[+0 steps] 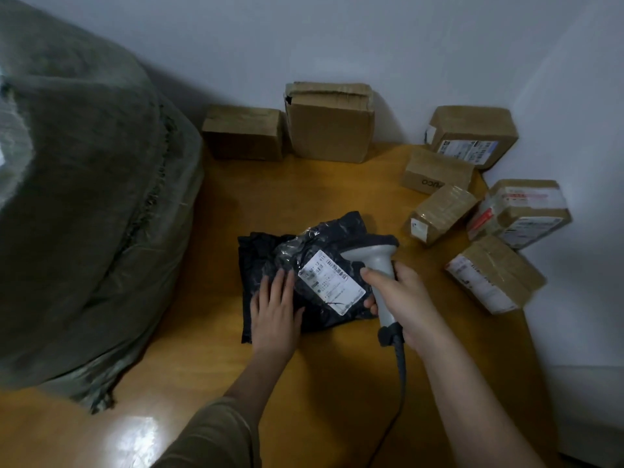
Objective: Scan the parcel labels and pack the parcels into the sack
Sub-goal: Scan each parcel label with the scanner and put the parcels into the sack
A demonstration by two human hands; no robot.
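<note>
1. Black parcel (pixel 304 265): mid-table, white label (pixel 332 282) facing up
2. Left hand (pixel 275 307): fingers flat, pressing parcel
3. Right hand (pixel 401 298): fingers wrapped round grey scanner (pixel 378 275) above label
4. Sack (pixel 84 197): left of parcel

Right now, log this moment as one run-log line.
step: scanning | left hand: flat on black parcel | right hand: grips scanner over label | sack: left | boxes waiting

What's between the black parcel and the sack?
Only bare tabletop lies between the black parcel and the sack, per the head view.
</note>
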